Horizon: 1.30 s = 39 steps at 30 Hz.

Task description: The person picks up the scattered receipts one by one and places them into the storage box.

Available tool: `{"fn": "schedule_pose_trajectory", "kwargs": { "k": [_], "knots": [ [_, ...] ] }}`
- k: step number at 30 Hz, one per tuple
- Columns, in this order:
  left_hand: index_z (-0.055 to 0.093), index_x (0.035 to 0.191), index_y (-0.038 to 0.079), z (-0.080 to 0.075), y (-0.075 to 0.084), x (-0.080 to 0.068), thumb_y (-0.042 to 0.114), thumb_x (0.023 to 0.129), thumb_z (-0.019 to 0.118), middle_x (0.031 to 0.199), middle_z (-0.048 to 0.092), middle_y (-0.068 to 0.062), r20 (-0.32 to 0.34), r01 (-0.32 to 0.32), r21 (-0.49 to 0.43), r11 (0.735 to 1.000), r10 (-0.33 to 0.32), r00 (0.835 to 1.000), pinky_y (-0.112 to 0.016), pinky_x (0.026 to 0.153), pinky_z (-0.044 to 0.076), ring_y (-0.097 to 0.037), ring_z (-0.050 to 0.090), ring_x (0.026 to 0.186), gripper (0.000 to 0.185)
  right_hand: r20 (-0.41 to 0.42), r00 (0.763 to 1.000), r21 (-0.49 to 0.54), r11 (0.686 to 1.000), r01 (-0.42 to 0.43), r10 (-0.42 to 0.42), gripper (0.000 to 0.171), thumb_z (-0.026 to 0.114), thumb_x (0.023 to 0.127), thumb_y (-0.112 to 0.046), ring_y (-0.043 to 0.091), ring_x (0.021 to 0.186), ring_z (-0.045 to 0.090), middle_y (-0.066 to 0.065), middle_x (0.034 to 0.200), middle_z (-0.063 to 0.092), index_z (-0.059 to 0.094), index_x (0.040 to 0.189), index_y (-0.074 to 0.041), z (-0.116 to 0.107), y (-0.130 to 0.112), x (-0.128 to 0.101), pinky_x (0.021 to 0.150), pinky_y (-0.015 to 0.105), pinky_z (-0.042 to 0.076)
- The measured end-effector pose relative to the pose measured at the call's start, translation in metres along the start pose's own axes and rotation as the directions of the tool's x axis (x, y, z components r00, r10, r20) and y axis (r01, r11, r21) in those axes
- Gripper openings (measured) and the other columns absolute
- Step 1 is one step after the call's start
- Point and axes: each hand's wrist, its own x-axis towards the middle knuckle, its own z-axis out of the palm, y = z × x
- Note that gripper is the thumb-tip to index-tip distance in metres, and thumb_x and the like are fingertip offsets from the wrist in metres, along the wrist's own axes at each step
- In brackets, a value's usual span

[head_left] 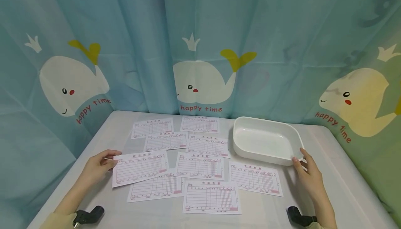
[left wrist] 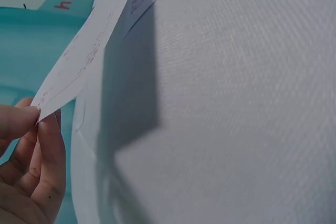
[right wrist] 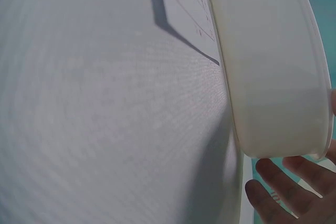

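Note:
My left hand [head_left: 98, 166] pinches the left edge of a printed receipt slip [head_left: 141, 169] between thumb and fingers. In the left wrist view that slip [left wrist: 84, 45] is tilted off the table, its shadow falling on the cloth. Partly beneath it lies another receipt slip [head_left: 156, 189]. At the right, a white plastic basin [head_left: 266, 156] stands on the table. My right hand [head_left: 310, 175] holds the basin's near right corner, thumb and fingers at the rim. From the right wrist view, other fingertips [right wrist: 265, 166] of this hand touch or nearly touch the basin's outer end.
Several more receipt slips lie face up across the middle, such as one in front [head_left: 211, 197], one by the basin [head_left: 255, 178] and one at the back [head_left: 199, 124]. A white cloth [head_left: 260, 211] covers the table. A blue whale-print curtain [head_left: 200, 13] hangs behind.

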Motion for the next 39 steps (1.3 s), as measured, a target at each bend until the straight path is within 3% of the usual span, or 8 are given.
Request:
{"fn": "schedule_pose_trajectory", "kwargs": {
  "k": [8,20,28,39],
  "knots": [
    [0.058,0.123,-0.004,-0.004,-0.003,-0.001,0.005,0.092,0.055,0.108,0.061,-0.022,-0.016,-0.024,-0.032,0.999,0.024,1.000,-0.014,0.064,0.049,0.003,0.053,0.074,0.032,0.006,1.000,-0.006,1.000,-0.022,0.022,0.069,0.041,0.102,-0.039,0.059,0.129,0.033,0.037,0.151,0.018,0.010,0.154,-0.005,0.000,0.000,0.000,0.097,0.070,0.034],
    [0.058,0.124,-0.001,-0.006,0.003,-0.008,0.008,0.094,0.056,0.114,0.060,-0.022,-0.023,-0.003,-0.063,0.998,0.002,1.000,-0.013,0.067,0.049,0.003,0.054,0.076,0.031,-0.013,1.000,0.009,1.000,0.015,-0.015,0.067,0.042,0.102,-0.036,0.058,0.128,0.036,0.039,0.148,0.022,0.014,0.153,-0.003,-0.002,-0.002,0.000,0.099,0.069,0.034],
    [0.059,0.122,-0.003,0.000,0.008,-0.003,0.007,0.094,0.057,0.109,0.062,-0.022,-0.052,-0.072,-0.093,0.993,0.068,0.996,-0.015,0.065,0.050,0.004,0.055,0.074,0.030,-0.004,1.000,0.000,1.000,-0.009,0.009,0.068,0.040,0.102,-0.038,0.059,0.128,0.035,0.039,0.149,0.020,0.012,0.154,-0.004,0.000,-0.001,0.000,0.096,0.070,0.035],
    [0.059,0.123,-0.001,0.011,0.021,0.004,0.006,0.094,0.057,0.111,0.062,-0.021,-0.054,-0.068,-0.159,0.985,0.061,0.997,-0.014,0.068,0.050,0.003,0.057,0.076,0.030,-0.005,1.000,0.006,1.000,-0.008,0.008,0.068,0.040,0.102,-0.038,0.058,0.128,0.035,0.038,0.149,0.020,0.013,0.154,-0.005,0.001,-0.001,0.000,0.098,0.070,0.034]
  ]
}}
